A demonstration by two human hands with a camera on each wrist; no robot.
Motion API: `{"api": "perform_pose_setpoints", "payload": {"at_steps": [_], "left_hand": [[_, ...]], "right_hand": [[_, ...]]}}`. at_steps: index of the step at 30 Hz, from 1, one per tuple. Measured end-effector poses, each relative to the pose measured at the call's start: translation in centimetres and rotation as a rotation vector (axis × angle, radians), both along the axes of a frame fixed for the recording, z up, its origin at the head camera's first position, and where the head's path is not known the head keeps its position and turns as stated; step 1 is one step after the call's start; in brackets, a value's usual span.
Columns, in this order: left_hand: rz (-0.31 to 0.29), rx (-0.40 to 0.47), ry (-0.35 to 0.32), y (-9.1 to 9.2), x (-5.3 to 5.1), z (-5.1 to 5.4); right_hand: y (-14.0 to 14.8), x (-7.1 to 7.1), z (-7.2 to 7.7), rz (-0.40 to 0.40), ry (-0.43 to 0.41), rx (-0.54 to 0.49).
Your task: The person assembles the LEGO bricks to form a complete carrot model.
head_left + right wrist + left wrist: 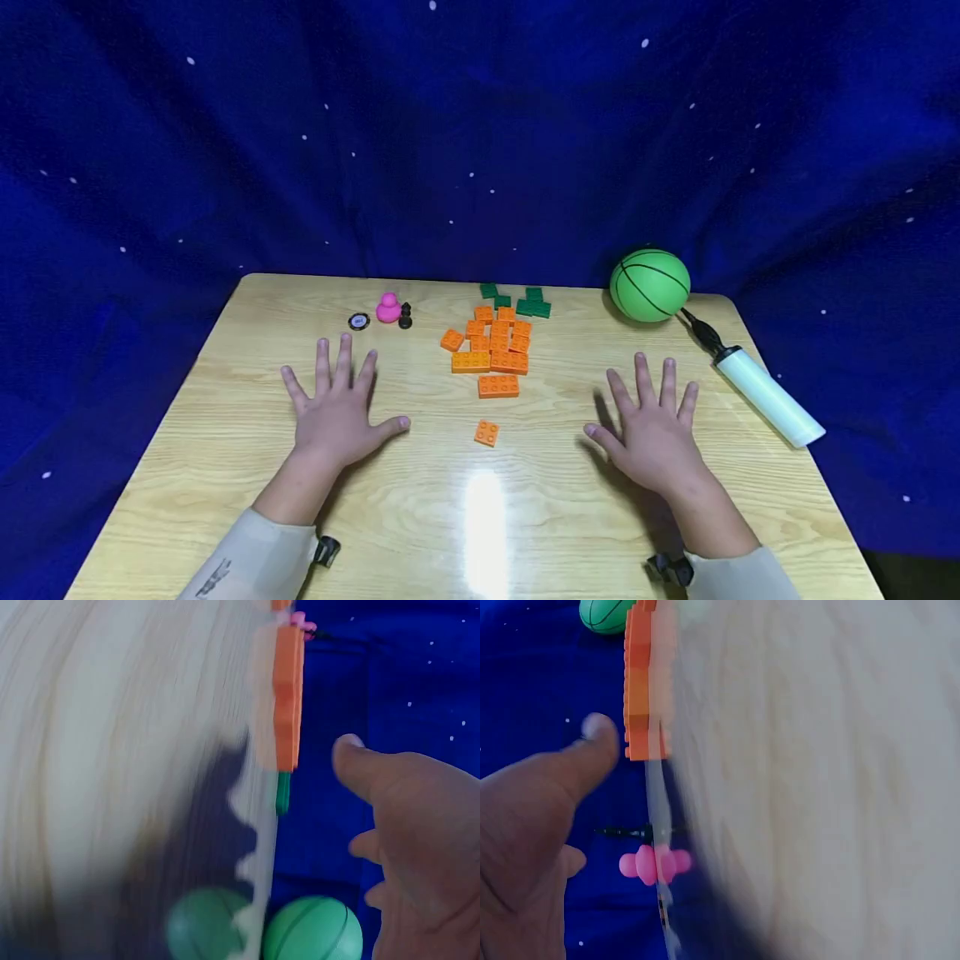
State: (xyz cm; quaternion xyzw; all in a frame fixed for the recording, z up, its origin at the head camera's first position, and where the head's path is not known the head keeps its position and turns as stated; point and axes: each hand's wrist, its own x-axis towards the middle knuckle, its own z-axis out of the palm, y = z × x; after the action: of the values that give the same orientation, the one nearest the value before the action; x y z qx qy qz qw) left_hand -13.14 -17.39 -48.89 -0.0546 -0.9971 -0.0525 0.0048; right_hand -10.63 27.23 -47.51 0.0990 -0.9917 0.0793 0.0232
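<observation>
In the head view the left hand (336, 421), fingers spread and palm down, is over the table's left half, holding nothing. The right hand (656, 442) is spread the same way over the right half, with a shadow beside it. Orange bricks (499, 337) lie grouped between and beyond the hands; a single orange brick (486, 432) lies nearer the front. Both wrist views show the hands, left (536, 817) and right (424, 832), with nothing in their fingers. Whether either palm touches the table I cannot tell.
Several green bricks (533, 308) lie at the back. Back left are a pink duck-like toy (387, 308), a black game piece (406, 316) and a round chip (359, 321). A green ball (649, 285) and a pump (768, 394) are on the right. A blue curtain (480, 142) hangs behind.
</observation>
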Motion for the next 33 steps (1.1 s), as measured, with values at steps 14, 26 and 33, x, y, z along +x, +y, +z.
{"api": "perform_pose_setpoints", "payload": {"at_steps": [14,26,33], "left_hand": [[-0.181,0.392,-0.087,3.8,-0.5,-0.7],[-0.287,0.600,-0.137,6.1,-1.4,-2.1],[-0.342,0.615,-0.185,7.3,-1.9,-2.4]], "right_hand": [[-4.1,-0.7,-1.3,0.196,-0.010,-0.250],[-8.0,-0.7,-2.6,0.291,-0.077,-0.306],[-9.5,-1.0,-2.5,0.301,-0.109,-0.271]]}}
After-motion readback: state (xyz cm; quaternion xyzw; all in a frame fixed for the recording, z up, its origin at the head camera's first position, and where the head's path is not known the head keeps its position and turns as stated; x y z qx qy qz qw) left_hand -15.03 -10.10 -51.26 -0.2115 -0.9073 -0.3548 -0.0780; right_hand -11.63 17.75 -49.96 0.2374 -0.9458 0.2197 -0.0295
